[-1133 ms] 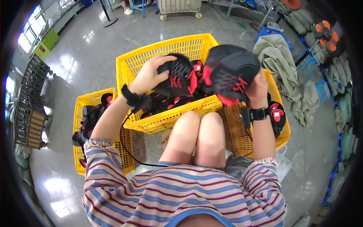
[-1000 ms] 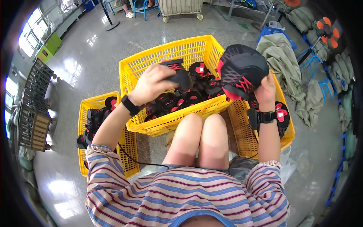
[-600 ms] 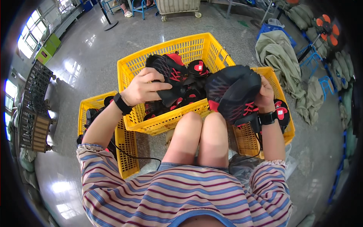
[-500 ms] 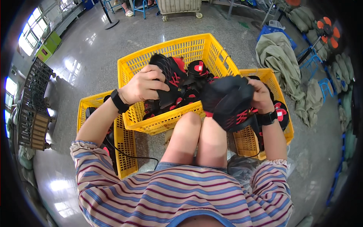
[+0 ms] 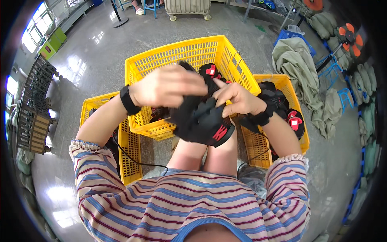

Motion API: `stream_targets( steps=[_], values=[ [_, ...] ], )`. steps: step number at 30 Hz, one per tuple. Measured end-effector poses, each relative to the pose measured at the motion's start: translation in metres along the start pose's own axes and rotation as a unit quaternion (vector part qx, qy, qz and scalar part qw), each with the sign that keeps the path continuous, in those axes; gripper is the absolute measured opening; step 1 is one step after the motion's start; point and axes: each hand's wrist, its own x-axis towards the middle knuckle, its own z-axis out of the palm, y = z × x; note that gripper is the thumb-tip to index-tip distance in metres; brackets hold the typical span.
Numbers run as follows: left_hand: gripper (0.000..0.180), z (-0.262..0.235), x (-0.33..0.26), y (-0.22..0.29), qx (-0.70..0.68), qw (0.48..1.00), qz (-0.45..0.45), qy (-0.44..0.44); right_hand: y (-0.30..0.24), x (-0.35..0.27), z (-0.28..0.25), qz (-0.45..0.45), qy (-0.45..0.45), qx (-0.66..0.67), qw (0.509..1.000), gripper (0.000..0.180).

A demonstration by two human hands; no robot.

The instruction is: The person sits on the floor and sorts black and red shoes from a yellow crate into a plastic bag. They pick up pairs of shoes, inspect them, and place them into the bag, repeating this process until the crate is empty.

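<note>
Over my lap and the near edge of the middle crate, a black glove (image 5: 203, 123) with red markings hangs at a tilt. My right hand (image 5: 238, 99) grips it by its right side, thumb and fingers closed, one finger pointing up. My left hand (image 5: 171, 86) is smeared by motion above the glove's left part, so whether its fingers hold it is unclear. More black material sticks up between the hands. Behind them, the yellow crate (image 5: 161, 54) holds black gloves with red parts, one showing a red tag (image 5: 210, 70).
A second yellow crate (image 5: 304, 121) with black-and-red gloves stands at my right, and a third (image 5: 131, 161) at my left. A thin black cable (image 5: 141, 163) runs by my left side. Farther right lie grey-green cloth (image 5: 296, 64) and a fan with orange blades (image 5: 350, 39).
My right hand has come inward from the right crate, and the glove now lies over the middle of my lap. My left hand has moved right to meet it.
</note>
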Motion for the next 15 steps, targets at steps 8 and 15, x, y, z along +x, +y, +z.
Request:
stream_targets(
  steps=[8,15],
  values=[
    [0.033,0.026,-0.055,-0.016,0.090,0.926,-0.365,0.030,0.027,-0.030,0.016,-0.024,0.382,-0.067,0.922,0.020],
    [0.050,0.076,-0.020,-0.013,-0.231,0.875,-0.425,0.036,0.029,-0.016,0.036,-0.003,0.456,-0.216,0.863,0.019]
  ],
)
